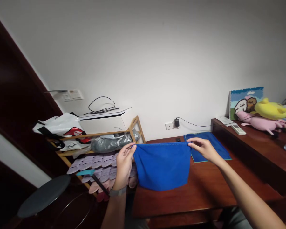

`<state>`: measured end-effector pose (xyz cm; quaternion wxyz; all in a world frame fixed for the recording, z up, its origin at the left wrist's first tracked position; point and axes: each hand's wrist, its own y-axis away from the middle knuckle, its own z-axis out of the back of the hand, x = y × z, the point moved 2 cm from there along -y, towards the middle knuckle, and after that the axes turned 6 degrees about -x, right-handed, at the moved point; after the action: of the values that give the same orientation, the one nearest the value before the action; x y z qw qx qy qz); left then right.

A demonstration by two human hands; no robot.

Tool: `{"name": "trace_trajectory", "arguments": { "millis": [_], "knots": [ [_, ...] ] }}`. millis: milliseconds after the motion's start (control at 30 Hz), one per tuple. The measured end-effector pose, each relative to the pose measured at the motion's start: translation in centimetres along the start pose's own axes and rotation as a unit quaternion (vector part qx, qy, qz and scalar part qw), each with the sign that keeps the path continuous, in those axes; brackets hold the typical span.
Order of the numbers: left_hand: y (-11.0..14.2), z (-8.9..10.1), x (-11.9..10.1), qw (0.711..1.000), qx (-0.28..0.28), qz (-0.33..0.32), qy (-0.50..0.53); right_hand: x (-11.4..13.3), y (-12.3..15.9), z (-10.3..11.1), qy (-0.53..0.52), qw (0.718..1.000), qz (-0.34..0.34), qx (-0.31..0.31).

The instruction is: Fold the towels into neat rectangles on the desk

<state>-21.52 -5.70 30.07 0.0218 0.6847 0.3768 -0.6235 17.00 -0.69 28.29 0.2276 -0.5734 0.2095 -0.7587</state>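
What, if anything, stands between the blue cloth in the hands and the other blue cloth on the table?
Only the right hand, pinching the held cloth, shows in front of the lying cloth; nothing else is visible between them.

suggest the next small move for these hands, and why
Probably lower the blue cloth toward the table, both hands together: the left hand and right hand pinch its two top corners, the top edge is stretched nearly straight between them, and the rest hangs above the wood.
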Motion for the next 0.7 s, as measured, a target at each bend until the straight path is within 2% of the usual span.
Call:
{"name": "trace_trajectory", "arguments": {
  "millis": [167,300,433,500,600,700],
  "knots": [
    [1.3,1.2,-0.8,0.999,0.021,0.001,-0.04,1.4,2.9,2.1,0.086,0.991,0.096,-0.019],
    [3.0,2.6,-2.1,0.998,0.018,0.005,-0.068,3.8,4.7,4.0,0.121,0.98,0.158,-0.027],
    [4.6,3.5,-3.3,0.995,0.022,0.053,-0.086,6.4,5.7,5.3,0.129,0.971,0.191,-0.061],
    [4.6,3.6,-3.3,0.993,0.029,0.058,-0.097,6.8,5.9,5.4,0.133,0.969,0.193,-0.073],
    [2.6,3.0,-1.2,0.992,0.046,0.017,-0.115,5.2,5.1,4.8,0.142,0.972,0.174,-0.069],
    [-1.2,1.0,3.7,0.985,0.094,-0.026,-0.14,0.6,2.2,2.9,0.155,0.979,0.126,-0.048]
  ]
}}
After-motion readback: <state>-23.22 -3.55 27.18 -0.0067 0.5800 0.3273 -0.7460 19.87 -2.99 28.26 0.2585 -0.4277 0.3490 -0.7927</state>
